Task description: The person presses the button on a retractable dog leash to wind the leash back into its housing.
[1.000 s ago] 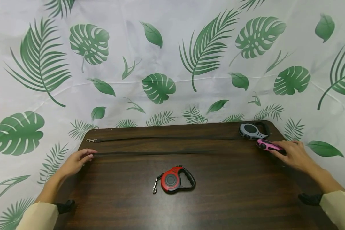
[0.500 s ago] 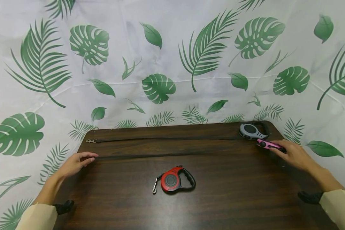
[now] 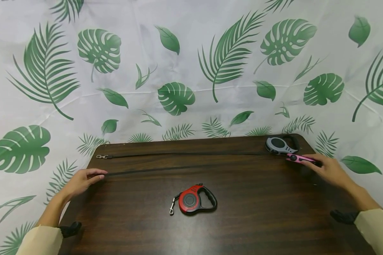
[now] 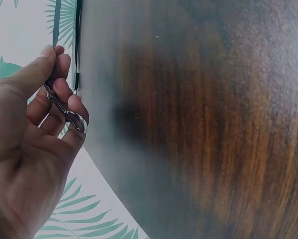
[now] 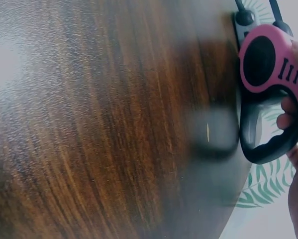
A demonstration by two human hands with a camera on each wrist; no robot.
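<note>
My left hand [image 3: 84,181] pinches the clip end of a black leash strap [image 3: 146,170] at the table's left edge. In the left wrist view, thumb and forefinger press on the strap, and the metal snap clip [image 4: 76,121] lies against the lower fingers. The strap runs across the table, pulled out, to a pink retractable dog leash [image 3: 296,158]. My right hand [image 3: 332,171] grips that leash by its black handle loop [image 5: 268,152], at the table's right side. The pink casing stands on edge close to a grey retractable leash [image 3: 277,144].
The grey leash's strap [image 3: 178,153] stretches along the table's back, ending in a metal clip [image 3: 101,156] at left. A red retractable leash [image 3: 189,200] lies mid-table, its clip [image 3: 171,209] beside it. A leaf-print cloth [image 3: 175,71] hangs behind the dark wooden table [image 3: 258,219].
My left hand has moved slightly down and toward the table's front, so the strap now slants. The pink leash in my right hand has shifted slightly up and right. Other leashes stayed put.
</note>
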